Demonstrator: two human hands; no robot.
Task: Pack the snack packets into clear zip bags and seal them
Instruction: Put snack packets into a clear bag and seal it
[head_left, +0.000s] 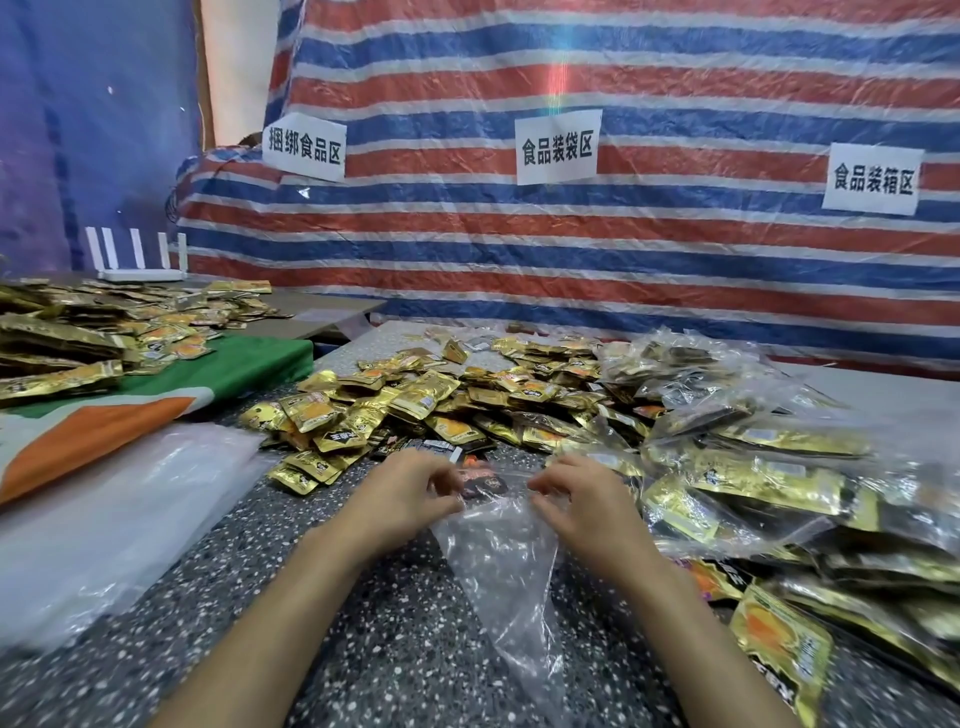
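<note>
Nearest, the clear zip bag (498, 571) lies slack on the speckled tabletop (363, 649), its closed end toward the person and its mouth at the far end between the two hands. The left hand (410, 493) has its grip clamped on the left side of the mouth, fingers curled and pinching the film. The right hand (576, 501) appears to pinch the right side the same way. The step in hand looks like parting the zip lips. This probably goes best if each grip takes only one layer near the strip and the two are drawn apart, with the bag's body left resting so the mouth opens wide rather than twisting. A dark packet (483, 486) shows between the hands; I cannot tell whether it sits inside the mouth or just beyond it. To the near left lies a stack of empty bags (104, 519), and to the right a heap of filled bags (753, 467). Just beyond the hands spread the loose snack packets (415, 400), close enough to scoop from once the mouth is open; packets should be kept off the zip track so it can seal. Farther left, more packets (62, 343) cover a second surface, and a striped tarp (571, 249) with paper signs (558, 145) closes the back.
</note>
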